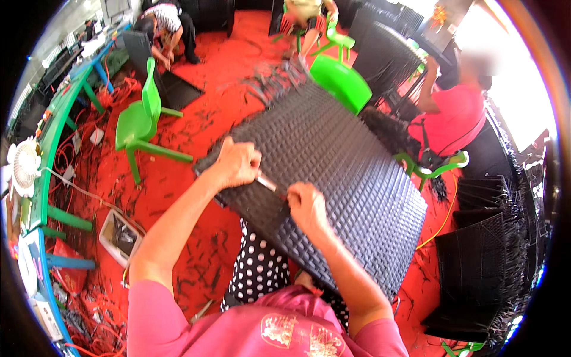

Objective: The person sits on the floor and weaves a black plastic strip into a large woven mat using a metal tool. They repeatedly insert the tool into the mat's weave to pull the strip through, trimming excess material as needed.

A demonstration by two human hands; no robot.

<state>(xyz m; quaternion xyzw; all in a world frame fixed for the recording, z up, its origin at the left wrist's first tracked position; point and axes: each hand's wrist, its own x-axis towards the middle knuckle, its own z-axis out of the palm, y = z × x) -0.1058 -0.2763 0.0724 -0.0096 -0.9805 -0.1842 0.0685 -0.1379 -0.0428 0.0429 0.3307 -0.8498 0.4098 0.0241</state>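
Observation:
A large black woven panel (339, 154) lies tilted in front of me, with loose strands fraying at its far edge. My left hand (238, 163) is closed in a fist above its near left part. From that fist a short, pale, metallic tool (266, 181) points toward my right hand; its exact kind is unclear. My right hand (306, 205) is closed, fingertips pinched together close to the tool's end and over the weave. Whatever lies between those fingertips is too small to make out.
Green chairs (140, 119) stand around on the red floor (196, 262), which is littered with black scraps. A person in a red shirt (446, 119) sits at right; others work farther back. More black woven panels (473, 262) stack at right. A white bin (116, 238) stands left.

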